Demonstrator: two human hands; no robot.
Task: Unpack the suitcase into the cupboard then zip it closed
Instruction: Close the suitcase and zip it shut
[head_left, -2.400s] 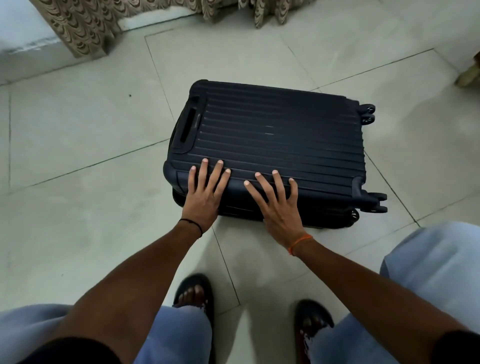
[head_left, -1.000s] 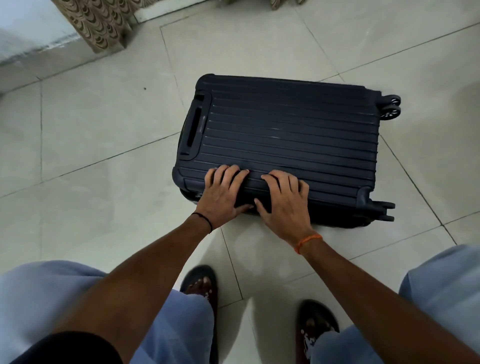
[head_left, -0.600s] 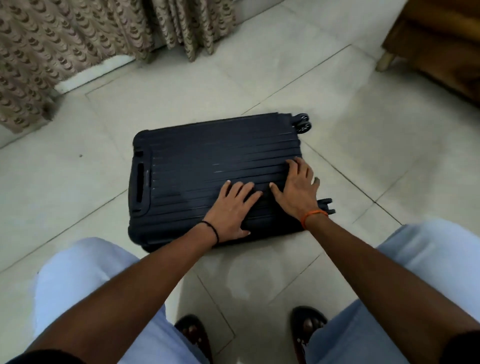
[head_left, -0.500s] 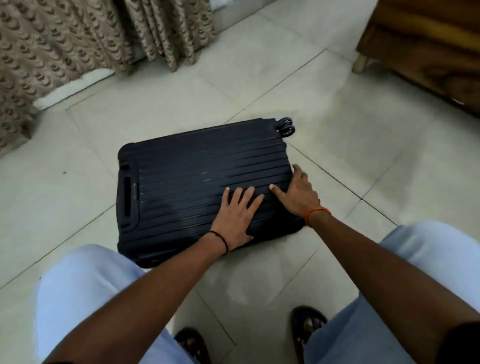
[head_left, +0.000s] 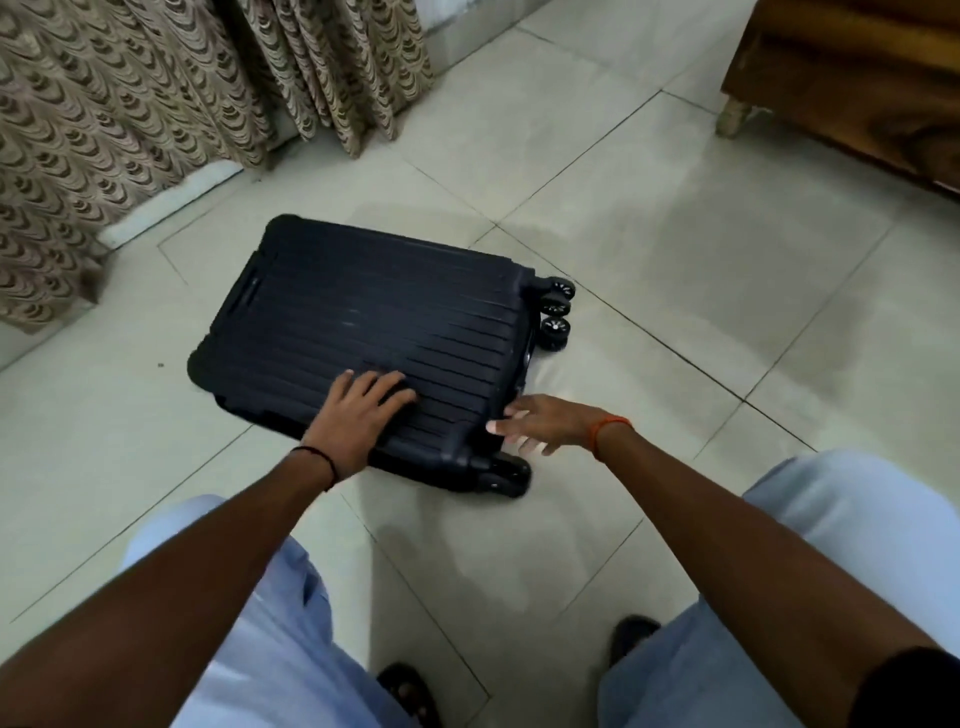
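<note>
A dark navy hard-shell suitcase (head_left: 363, 332) lies flat and closed on the tiled floor, its wheels (head_left: 555, 314) pointing right. My left hand (head_left: 358, 415) rests flat on the ribbed lid near its front edge, fingers spread. My right hand (head_left: 540, 423) reaches with straight fingers to the suitcase's right front corner, at the wheel end; the fingertips are at the side wall. No cupboard is in view.
Patterned beige curtains (head_left: 130, 104) hang at the back left. A wooden piece of furniture (head_left: 852, 78) on short legs stands at the back right. Pale floor tiles (head_left: 701, 260) surround the suitcase. My knees and dark sandals fill the bottom of the view.
The suitcase has turned, its wheel end swinging toward me. My right hand slid off the lid to the right front corner. My left hand stays flat on the lid.
</note>
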